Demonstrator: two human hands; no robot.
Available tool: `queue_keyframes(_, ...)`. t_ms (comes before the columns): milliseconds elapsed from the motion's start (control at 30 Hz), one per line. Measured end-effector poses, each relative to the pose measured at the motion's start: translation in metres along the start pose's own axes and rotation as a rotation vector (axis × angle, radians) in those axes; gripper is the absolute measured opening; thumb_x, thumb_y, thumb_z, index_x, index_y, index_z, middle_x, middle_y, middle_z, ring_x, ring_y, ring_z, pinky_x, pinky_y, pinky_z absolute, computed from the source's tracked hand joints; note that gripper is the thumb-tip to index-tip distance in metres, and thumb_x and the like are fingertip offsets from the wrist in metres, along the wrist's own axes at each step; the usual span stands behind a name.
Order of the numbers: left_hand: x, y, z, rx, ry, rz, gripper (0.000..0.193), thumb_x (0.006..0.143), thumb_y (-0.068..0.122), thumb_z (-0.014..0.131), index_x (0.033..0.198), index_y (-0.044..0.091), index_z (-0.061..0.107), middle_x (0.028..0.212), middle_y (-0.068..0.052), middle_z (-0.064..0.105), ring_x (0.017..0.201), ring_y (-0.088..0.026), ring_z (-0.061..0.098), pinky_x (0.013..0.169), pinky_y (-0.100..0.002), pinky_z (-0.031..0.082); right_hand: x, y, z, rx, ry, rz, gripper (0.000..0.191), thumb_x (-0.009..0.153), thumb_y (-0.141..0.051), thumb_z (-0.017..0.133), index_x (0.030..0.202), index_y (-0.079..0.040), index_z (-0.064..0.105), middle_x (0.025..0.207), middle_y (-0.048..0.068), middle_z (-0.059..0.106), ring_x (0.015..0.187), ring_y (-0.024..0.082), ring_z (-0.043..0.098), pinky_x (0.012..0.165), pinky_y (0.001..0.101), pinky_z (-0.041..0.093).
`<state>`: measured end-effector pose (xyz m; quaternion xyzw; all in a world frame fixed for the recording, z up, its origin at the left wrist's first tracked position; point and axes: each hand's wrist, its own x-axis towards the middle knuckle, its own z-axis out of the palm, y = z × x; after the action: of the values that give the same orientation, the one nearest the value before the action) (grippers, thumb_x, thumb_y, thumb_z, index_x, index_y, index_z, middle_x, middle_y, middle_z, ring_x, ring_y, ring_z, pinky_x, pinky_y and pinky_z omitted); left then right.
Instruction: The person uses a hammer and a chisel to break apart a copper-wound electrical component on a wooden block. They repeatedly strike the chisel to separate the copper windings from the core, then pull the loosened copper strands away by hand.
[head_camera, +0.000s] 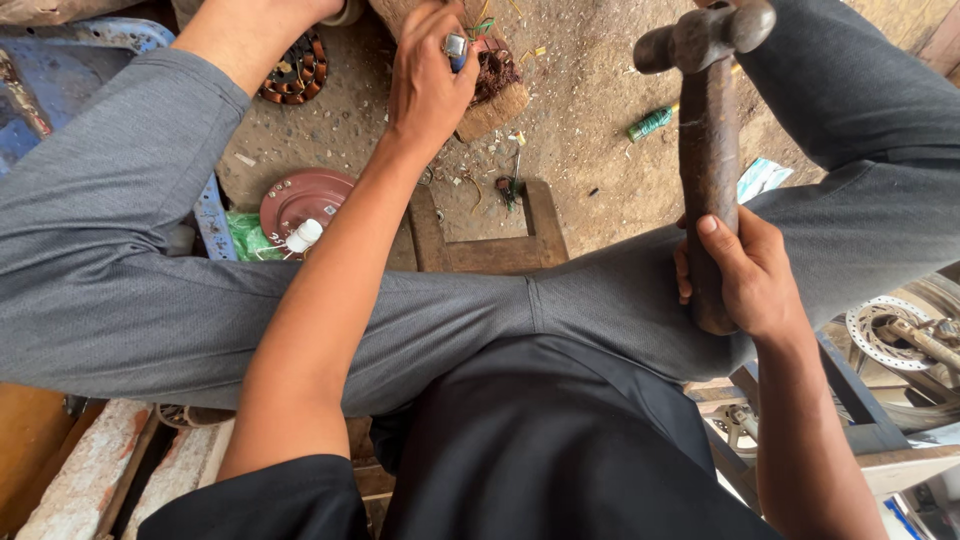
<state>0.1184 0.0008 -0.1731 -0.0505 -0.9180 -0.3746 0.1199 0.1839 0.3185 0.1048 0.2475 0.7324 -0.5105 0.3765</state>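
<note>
We were in a rough repair workshop: a dirt floor (600, 120) strewn with scraps, a copper-wound stator coil (295, 72), a brake disc (885, 335), and a worn hammer (708, 150).

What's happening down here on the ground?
A person sits low over a dirt floor, legs spread. The right hand grips a hammer by its wooden handle, head raised upward. The left hand reaches forward and holds a small metal piece against a wooden block topped with a reddish-brown wire clump. A red round cover lies by the left knee, a copper-wound coil ring sits farther off, and a wheel with a brake disc is at the right.
</note>
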Motion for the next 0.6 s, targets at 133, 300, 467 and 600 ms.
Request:
queue_keyframes(133, -0.002, 0.014, -0.015, -0.258, -0.462, -0.547, 0.041, 0.107, 0.026, 0.052, 0.141, 0.006, 0.062, 0.091, -0.019, 0.066, 0.084, -0.032, 0.072, 0.074, -0.042, 0.060, 0.003, -0.027, 0.015, -0.177, -0.013, 0.064, 0.036, 0.106, -0.032, 0.053, 0.105, 0.004, 0.056, 0.072, 0.010, 0.062, 0.057, 0.018, 0.060, 0.053, 0.0334, 0.050)
queue_keyframes(300, 0.003, 0.029, -0.022, -0.278, -0.544, -0.649, 0.041, 0.111, 0.026, 0.041, 0.142, 0.006, 0.059, 0.068, -0.014, 0.063, 0.072, -0.032, 0.067, 0.070, -0.047, 0.054, 0.025, -0.078, 0.040, -0.621, -0.148, 0.030, 0.036, 0.100, -0.034, 0.056, 0.106, 0.001, 0.060, 0.061, 0.012, 0.064, 0.054, 0.021, 0.065, 0.054, 0.0369, 0.051)
queue_keyframes(467, -0.011, 0.039, -0.013, -0.281, -0.402, -0.643, 0.026, 0.105, 0.022, 0.051, 0.108, 0.001, 0.067, 0.089, -0.017, 0.068, 0.082, -0.035, 0.071, 0.073, -0.048, 0.059, 0.031, -0.100, 0.071, -0.569, -0.258, -0.309, 0.041, 0.098, -0.038, 0.055, 0.109, 0.002, 0.056, 0.060, 0.011, 0.065, 0.053, 0.022, 0.069, 0.053, 0.0387, 0.053)
queue_keyframes(600, -0.017, 0.043, -0.012, -0.490, -0.099, -0.216, 0.016, 0.101, 0.014, 0.061, 0.110, 0.002, 0.068, 0.104, -0.016, 0.075, 0.097, -0.035, 0.072, 0.089, -0.047, 0.059, 0.031, -0.115, 0.089, -0.939, -0.197, -0.122, 0.041, 0.101, -0.039, 0.060, 0.114, 0.000, 0.058, 0.065, 0.020, 0.064, 0.063, 0.035, 0.066, 0.057, 0.0452, 0.050)
